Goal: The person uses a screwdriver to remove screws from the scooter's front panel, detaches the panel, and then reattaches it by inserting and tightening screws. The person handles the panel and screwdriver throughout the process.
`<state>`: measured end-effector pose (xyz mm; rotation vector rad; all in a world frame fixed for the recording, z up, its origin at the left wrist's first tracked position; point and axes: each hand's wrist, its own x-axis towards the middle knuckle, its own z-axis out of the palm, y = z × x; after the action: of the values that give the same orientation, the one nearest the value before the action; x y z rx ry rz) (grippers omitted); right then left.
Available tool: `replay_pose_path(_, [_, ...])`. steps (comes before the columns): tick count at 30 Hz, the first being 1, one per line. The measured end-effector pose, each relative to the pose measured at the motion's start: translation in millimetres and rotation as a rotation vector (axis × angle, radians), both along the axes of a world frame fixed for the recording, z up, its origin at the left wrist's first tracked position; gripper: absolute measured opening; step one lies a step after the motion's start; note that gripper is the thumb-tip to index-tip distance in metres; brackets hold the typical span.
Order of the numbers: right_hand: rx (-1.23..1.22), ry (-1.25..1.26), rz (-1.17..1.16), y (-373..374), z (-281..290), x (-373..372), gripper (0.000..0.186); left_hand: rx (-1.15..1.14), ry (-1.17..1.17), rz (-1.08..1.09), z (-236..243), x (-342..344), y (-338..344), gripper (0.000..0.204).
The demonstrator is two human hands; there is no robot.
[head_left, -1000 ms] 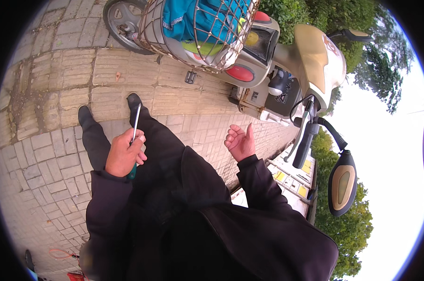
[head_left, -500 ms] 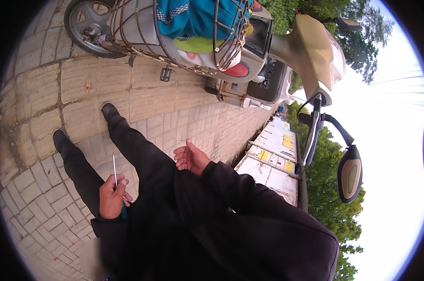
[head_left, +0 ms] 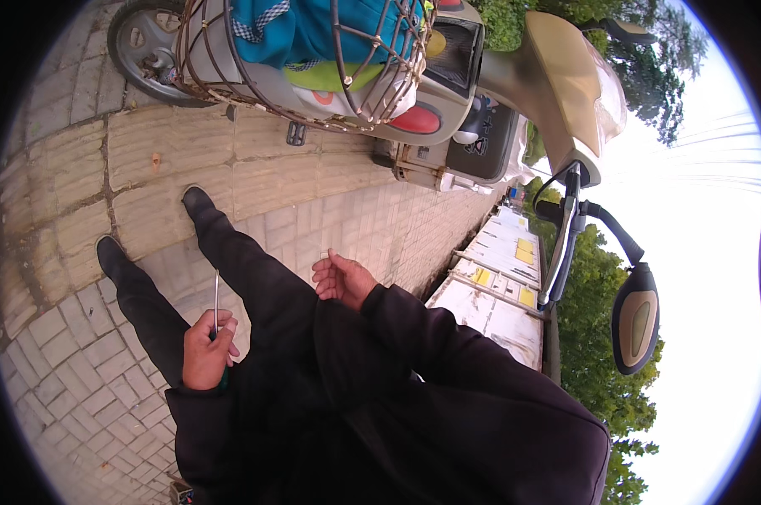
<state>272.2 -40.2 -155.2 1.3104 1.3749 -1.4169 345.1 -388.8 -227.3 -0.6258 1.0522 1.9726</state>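
My left hand (head_left: 205, 352) is closed round a screwdriver, whose slim metal shaft (head_left: 216, 290) points up and away from my fingers. Most of its handle is hidden in my palm; a bit of dark green shows below the fingers. To the right, my right hand (head_left: 347, 281) hangs in front of my dark jacket, thumb apart and fingers loosely curled, with nothing seen in it. Beyond both hands stands an electric scooter (head_left: 557, 80), out of touch with either. Its wire basket (head_left: 338, 59) holds teal cloth (head_left: 300, 29) and a lime-green item (head_left: 334, 77).
My legs (head_left: 246, 269) stand on brick paving (head_left: 69, 353) beside a strip of larger slabs (head_left: 161, 160). At the right, the scooter's handlebar (head_left: 565, 236) and mirror (head_left: 635, 324) stick out. White panels with yellow patches (head_left: 490, 286) and trees (head_left: 599, 311) lie farther off.
My left hand has shifted slightly right, and the screwdriver's shaft has moved with it. My right hand stays nearly in place. The basket appears a little farther left in view.
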Motion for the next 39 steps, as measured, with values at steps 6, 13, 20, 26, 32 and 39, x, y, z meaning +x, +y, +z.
replay_pose_path(6, [0.01, 0.098, 0.06, 1.8, 25.3, -5.7, 0.048, 0.084, 0.16, 0.024, 72.2, -38.3, -16.8, 0.019])
replay_pose_path(13, [0.061, 0.432, -0.186, 45.4, 104.7, -10.3, 0.048, 0.16, 0.438, 0.082, 215.4, -145.0, -33.5, 0.022])
replay_pose_path(20, [0.214, 0.884, -0.462, 130.5, 186.7, -47.5, 0.041, 0.082, 0.597, 0.09, 302.3, -260.4, 39.8, 0.024])
replay_pose_path(26, [-0.043, 1.16, -0.083, 126.3, 268.1, -144.2, 0.038, -0.011, 0.542, 0.079, 323.4, -329.9, 122.4, 0.034])
replay_pose_path(32, [-0.075, 1.046, 0.094, 88.1, 279.9, -173.9, 0.04, -0.014, 0.575, 0.039, 323.6, -340.8, 149.2, 0.037])
replay_pose_path(39, [-0.089, 1.045, -0.038, 64.4, 261.8, -164.0, 0.041, -0.166, 0.686, 0.03, 346.0, -346.4, 154.0, 0.076])
